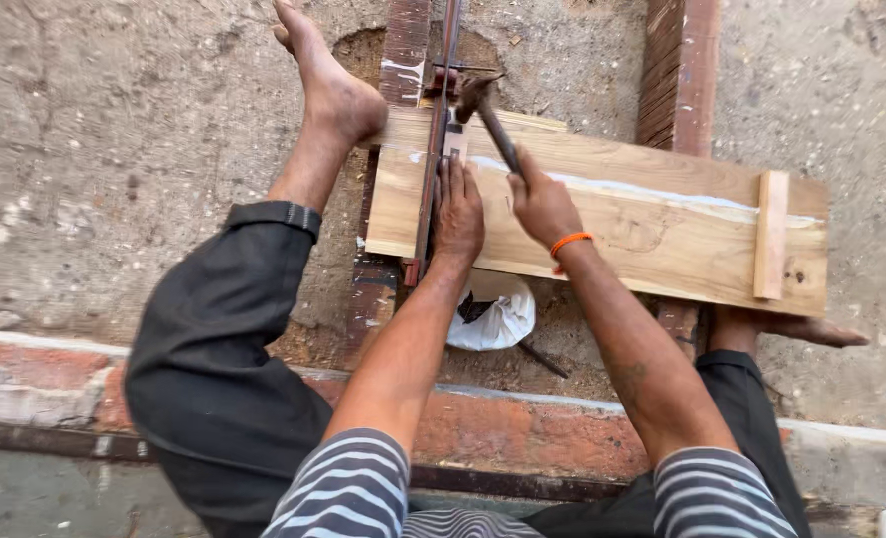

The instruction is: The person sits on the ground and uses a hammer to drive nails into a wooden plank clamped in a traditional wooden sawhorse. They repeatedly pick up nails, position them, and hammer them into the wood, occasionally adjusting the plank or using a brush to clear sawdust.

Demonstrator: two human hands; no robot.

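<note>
Hammer [490, 118] clamped in right hand [541, 204]; left hand [458, 209] flat, fingers together (on plank [662, 234]).

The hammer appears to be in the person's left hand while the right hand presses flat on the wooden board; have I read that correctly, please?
Not quite: the hands are swapped. In the head view the hammer is gripped by the right hand, the one with the orange wristband, while the left hand presses flat on the wooden board.
</note>
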